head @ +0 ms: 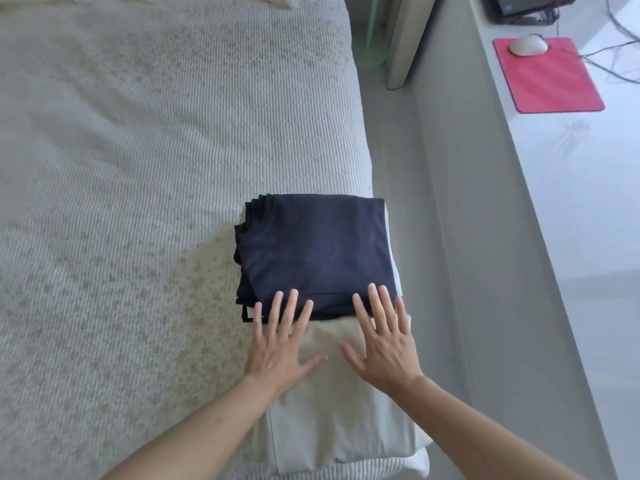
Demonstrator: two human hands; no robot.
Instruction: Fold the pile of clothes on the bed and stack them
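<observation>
The navy stack point(317, 254) of folded clothes sits at the bed's point(138, 168) right edge, a cream folded piece point(346, 410) just nearer me, my left hand point(277, 351) and right hand point(384, 348) flat across both, fingers spread (gripping nothing), so folding looks almost done.

Home bedroom: bed point(138, 168) with ribbed cover; desk point(588, 202) alongside, mouse point(528, 45) on pink mousepad point(550, 81).

Both arms reach out; left hand point(280, 344) & right hand point(384, 344) lie flat, palms down, fingers spread wide.
</observation>
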